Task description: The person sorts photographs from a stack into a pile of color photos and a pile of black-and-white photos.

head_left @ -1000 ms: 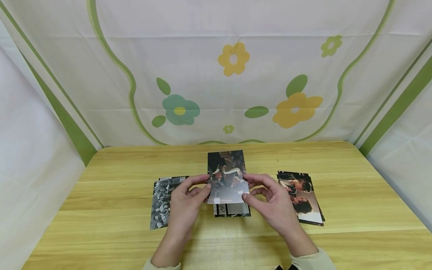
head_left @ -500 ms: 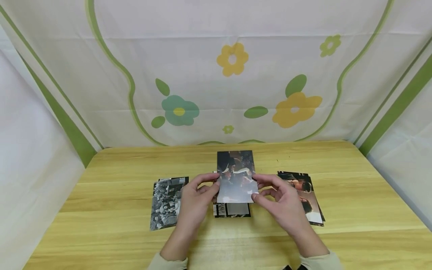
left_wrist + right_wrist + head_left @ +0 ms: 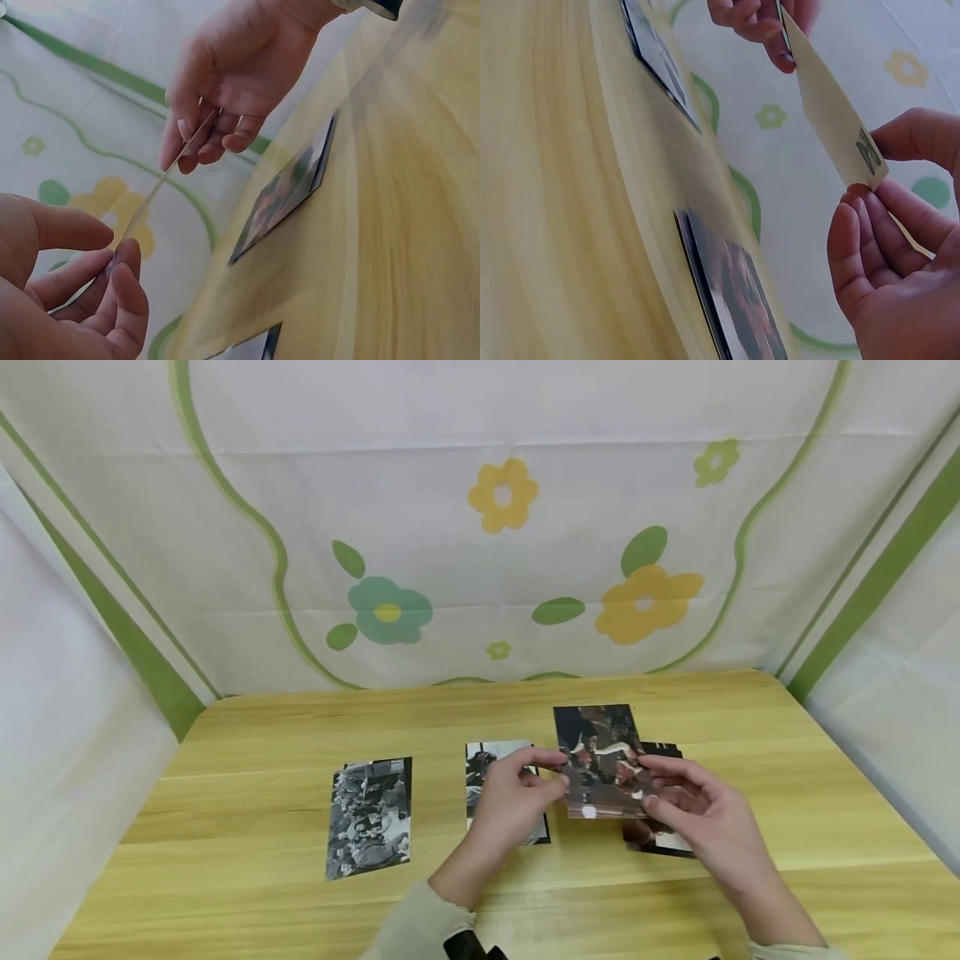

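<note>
A dark colour photo card (image 3: 600, 768) is held up between both hands, tilted above the table, just over the near-left part of the right pile. The left hand (image 3: 513, 802) pinches its left edge between thumb and fingers, and the right hand (image 3: 712, 822) pinches the right edge. Its pale back with a small dark print shows in the right wrist view, where the card (image 3: 829, 112) stands apart from the table. Beneath it lies the right pile of photo cards (image 3: 667, 841), partly covered. The middle pile (image 3: 498, 750) is partly hidden by the left hand.
A left pile of black-and-white photo cards (image 3: 371, 818) lies on the wooden table (image 3: 247, 810). Behind the table hangs a white cloth (image 3: 450, 543) with green bands and flowers, and cloth also rises at both sides.
Both hands have carried the photo card to the right, from over the middle pile to over the right pile. The middle pile has come into view; the piles stay put.
</note>
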Available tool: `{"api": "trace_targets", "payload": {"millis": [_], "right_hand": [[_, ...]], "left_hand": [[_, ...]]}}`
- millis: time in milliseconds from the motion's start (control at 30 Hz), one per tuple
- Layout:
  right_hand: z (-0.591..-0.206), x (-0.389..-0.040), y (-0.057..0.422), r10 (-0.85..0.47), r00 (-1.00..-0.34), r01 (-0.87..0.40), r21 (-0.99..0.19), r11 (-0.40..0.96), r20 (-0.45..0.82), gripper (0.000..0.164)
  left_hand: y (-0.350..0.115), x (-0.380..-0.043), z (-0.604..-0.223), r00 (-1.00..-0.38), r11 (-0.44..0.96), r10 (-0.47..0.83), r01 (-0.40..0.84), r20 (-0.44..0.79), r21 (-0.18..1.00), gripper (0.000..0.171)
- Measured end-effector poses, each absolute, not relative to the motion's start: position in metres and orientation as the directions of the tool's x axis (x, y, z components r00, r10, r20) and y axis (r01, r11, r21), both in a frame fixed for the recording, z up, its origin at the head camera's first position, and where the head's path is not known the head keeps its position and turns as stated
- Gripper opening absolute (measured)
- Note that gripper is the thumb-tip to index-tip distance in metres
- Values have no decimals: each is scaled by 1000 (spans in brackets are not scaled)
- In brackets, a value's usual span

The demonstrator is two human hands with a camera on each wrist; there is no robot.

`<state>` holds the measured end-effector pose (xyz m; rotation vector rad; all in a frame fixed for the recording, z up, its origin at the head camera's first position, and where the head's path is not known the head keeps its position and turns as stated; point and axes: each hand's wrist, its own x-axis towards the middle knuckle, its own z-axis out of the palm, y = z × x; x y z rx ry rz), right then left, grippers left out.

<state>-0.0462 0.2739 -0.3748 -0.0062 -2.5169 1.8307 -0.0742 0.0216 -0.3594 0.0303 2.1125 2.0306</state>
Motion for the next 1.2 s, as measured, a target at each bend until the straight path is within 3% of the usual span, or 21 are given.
{"api": "trace_targets", "payload": {"millis": [167, 500, 900, 1200], "right_hand": [[-376, -41, 299, 33, -998, -32, -953, 300, 44, 50], [-381, -37, 330, 78, -997, 46, -835, 549, -3, 50], [-391, -36, 347, 116, -985, 169, -645, 745, -125, 57], [-401, -35, 349, 61, -997, 77, -577, 813, -46, 46]], "left_hand": [[42, -76, -359, -957, 60, 214, -188, -196, 980, 27], [76, -82, -363, -942, 78, 254, -204, -218, 976, 24], [97, -80, -382, -883, 100, 321, -327, -341, 940, 24], [101, -75, -383, -901, 287, 301, -227, -313, 931, 30]]}}
